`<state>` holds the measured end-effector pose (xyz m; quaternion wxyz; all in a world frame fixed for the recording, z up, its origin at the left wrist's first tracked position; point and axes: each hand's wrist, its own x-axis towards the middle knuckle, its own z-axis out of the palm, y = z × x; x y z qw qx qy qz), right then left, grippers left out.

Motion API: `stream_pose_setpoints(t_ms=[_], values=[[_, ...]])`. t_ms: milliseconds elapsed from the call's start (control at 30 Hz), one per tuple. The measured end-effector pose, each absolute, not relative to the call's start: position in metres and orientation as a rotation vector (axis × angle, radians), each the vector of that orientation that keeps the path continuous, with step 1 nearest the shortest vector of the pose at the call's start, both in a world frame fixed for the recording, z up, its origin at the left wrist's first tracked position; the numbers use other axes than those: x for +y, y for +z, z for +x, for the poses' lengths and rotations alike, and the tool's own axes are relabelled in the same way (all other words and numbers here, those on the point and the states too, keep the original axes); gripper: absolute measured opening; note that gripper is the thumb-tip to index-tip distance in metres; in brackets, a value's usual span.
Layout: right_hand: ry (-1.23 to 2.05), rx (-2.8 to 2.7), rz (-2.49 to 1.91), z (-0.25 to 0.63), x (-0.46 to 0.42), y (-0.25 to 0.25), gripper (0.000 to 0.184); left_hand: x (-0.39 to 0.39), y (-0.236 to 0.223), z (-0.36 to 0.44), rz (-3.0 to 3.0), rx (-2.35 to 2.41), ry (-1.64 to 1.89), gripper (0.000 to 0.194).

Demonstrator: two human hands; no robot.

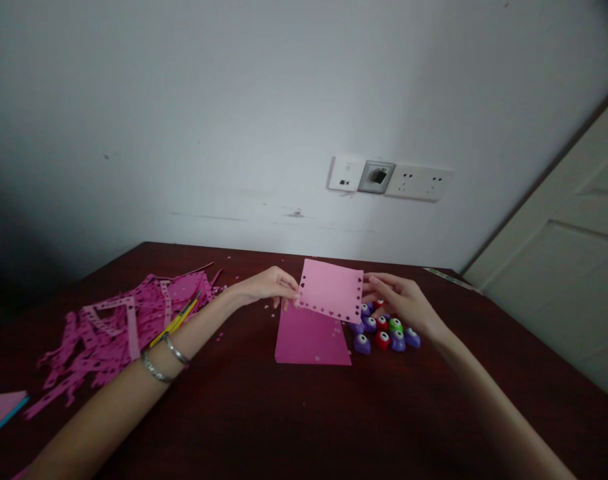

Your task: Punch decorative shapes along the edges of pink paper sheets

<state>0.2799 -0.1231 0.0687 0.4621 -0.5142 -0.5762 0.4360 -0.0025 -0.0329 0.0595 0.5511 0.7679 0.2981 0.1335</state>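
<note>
Punched sheet (pixel 331 288), roughly square, plain edge toward wall (pixel 264 133), between both hands (pixel 273 284) (pixel 404 300)

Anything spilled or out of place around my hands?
Yes: tiny pink bits lie scattered on the table on both sides of the left forearm, outside the tangled heap of strips. Dark scuffs also mark the wall.

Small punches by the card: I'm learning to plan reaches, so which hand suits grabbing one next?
Right, probably: the right hand is beside the punches; the left hand is across the pink card from them.
</note>
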Motion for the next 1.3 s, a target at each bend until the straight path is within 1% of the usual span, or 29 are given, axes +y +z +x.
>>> stream_pose_setpoints(t_ms=[100,300,533,700,933,1133,1300], values=[[1.18,-1.412,-1.311,0.28,-0.121,0.064,0.032,-0.027,0.056,-0.006,1.804,0.73,0.355,0.027],[1.11,-1.405,-1.401,0.272,-0.12,0.058,0.024,-0.027,0.052,-0.005,1.817,0.721,0.315,0.029],[1.114,-1.404,-1.395,0.27,-0.116,0.047,0.027,-0.033,0.054,-0.002,1.845,0.702,0.282,0.031],[1.066,-1.407,-1.379,0.269,-0.117,0.048,0.026,-0.028,0.054,-0.005,1.879,0.709,0.27,0.031],[1.006,-1.42,-1.407,0.267,-0.122,0.057,0.026,-0.024,0.053,-0.007,1.872,0.772,0.396,0.037],[0.968,-1.432,-1.4,0.267,-0.12,0.055,0.026,-0.027,0.056,-0.005,1.86,0.765,0.393,0.031],[1.009,-1.431,-1.41,0.266,-0.12,0.054,0.023,-0.025,0.054,-0.006,1.849,0.731,0.392,0.025]])
